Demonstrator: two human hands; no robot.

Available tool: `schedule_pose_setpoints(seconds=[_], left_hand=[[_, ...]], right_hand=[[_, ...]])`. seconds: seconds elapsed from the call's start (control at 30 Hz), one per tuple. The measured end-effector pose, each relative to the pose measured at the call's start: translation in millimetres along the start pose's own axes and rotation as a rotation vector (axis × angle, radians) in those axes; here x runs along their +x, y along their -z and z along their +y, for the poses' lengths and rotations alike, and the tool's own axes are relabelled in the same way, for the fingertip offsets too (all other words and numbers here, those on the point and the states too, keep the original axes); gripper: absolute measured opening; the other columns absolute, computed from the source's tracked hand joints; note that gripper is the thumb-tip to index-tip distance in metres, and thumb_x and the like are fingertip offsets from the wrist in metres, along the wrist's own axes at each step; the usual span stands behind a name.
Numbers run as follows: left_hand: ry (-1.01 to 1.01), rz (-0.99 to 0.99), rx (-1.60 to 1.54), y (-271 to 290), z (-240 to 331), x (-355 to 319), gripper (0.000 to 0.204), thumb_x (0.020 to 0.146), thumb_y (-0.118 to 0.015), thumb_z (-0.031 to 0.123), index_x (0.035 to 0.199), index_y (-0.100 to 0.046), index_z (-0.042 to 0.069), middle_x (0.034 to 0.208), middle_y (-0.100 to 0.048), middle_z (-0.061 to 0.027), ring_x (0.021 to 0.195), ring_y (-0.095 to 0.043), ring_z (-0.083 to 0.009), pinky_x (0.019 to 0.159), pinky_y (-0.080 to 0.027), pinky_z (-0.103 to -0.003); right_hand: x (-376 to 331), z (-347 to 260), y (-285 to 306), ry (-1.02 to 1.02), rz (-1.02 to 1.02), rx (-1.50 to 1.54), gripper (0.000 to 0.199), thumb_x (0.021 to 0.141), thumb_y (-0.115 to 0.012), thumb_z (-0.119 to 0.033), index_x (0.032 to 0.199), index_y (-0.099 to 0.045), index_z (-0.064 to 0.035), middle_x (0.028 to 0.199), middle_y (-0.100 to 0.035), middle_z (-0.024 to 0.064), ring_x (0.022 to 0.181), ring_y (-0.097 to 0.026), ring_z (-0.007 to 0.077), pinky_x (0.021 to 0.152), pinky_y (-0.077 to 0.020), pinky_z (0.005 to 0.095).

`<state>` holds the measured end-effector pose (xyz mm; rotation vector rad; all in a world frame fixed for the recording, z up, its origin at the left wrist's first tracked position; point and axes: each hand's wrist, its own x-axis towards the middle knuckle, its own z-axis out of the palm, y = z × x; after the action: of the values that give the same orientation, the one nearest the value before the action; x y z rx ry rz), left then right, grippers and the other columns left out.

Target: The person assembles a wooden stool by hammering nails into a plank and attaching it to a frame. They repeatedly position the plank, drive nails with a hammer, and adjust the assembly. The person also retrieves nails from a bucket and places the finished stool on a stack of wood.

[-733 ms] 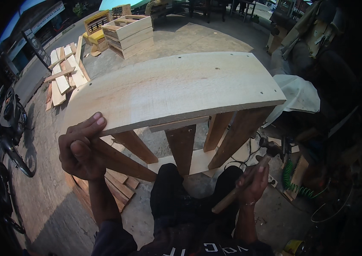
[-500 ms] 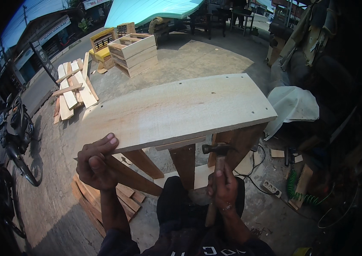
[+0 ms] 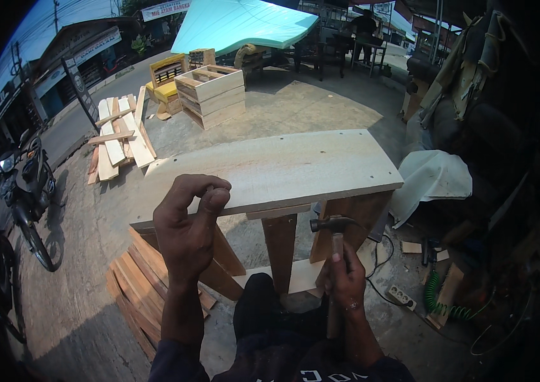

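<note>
A pale wide board (image 3: 276,167) forms the top of a wooden frame in front of me, with several dark nail spots near its ends. Brown upright planks (image 3: 279,251) stand beneath it. My left hand (image 3: 186,232) is raised over the board's near edge, thumb and forefinger pinched together; anything between the fingertips is too small to make out. Low on the near right side, my right hand (image 3: 346,283) wraps around the wooden handle of a claw hammer (image 3: 331,225). The hammer's metal head is up, just in front of the frame's right end.
Loose planks (image 3: 139,283) lie by my left leg, and more boards (image 3: 117,137) are piled farther off. Behind the frame stands a slatted wooden crate (image 3: 212,95). A power strip (image 3: 401,297), cables and a green coiled hose (image 3: 434,286) lie at right. Motorcycles (image 3: 24,197) stand left.
My left hand has come away from the board's left edge, moving right, and its fingers have drawn into a pinch. The hammer in my right hand has shifted slightly right. The view has tilted.
</note>
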<state>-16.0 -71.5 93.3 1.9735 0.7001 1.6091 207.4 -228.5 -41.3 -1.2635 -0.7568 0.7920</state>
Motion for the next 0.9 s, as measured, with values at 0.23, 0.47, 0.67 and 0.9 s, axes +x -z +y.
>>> schedule_pose_setpoints(seconds=[0.23,0.47,0.67,0.9], left_hand=[[0.274,-0.237,-0.538,-50,7,55,0.030,0.097,-0.075,0.021,0.111,-0.074,-0.005,0.094,-0.076,-0.0125,0.088,-0.073,-0.0161,0.082,-0.061,-0.029],[0.363,-0.327,-0.546,-60,-3,51,0.030,0.097,-0.075,0.023,0.110,-0.073,-0.004,0.093,-0.077,-0.0118,0.088,-0.074,-0.0147,0.081,-0.060,-0.029],[0.327,-0.349,-0.510,-62,-3,49,0.026,0.099,-0.072,0.021,0.110,-0.072,-0.002,0.090,-0.077,-0.0104,0.087,-0.074,-0.0126,0.078,-0.059,-0.028],[0.341,-0.347,-0.514,-72,-1,53,0.024,0.100,-0.071,0.020,0.110,-0.072,-0.002,0.086,-0.077,-0.0097,0.083,-0.072,-0.0106,0.074,-0.056,-0.027]], right_hand=[[-32,-31,32,-0.092,-0.038,-0.134,0.046,0.104,-0.058,-0.021,0.144,-0.051,0.0010,0.078,-0.058,0.0009,0.054,-0.050,0.0068,0.046,-0.0389,0.0235],[-37,-101,57,-0.015,-0.161,-0.522,0.056,0.097,-0.062,-0.017,0.149,-0.048,0.0004,0.094,-0.069,0.0112,0.074,-0.064,0.0141,0.069,-0.0538,0.0323],[-28,-113,65,0.026,-0.369,-0.857,0.060,0.104,-0.058,-0.030,0.155,-0.040,-0.0031,0.084,-0.070,0.0153,0.074,-0.072,0.0252,0.070,-0.0563,0.0394],[-27,-133,65,-0.036,-0.396,-0.613,0.047,0.105,-0.059,-0.029,0.142,-0.054,-0.0007,0.082,-0.069,0.0142,0.071,-0.068,0.0188,0.069,-0.0543,0.0362]])
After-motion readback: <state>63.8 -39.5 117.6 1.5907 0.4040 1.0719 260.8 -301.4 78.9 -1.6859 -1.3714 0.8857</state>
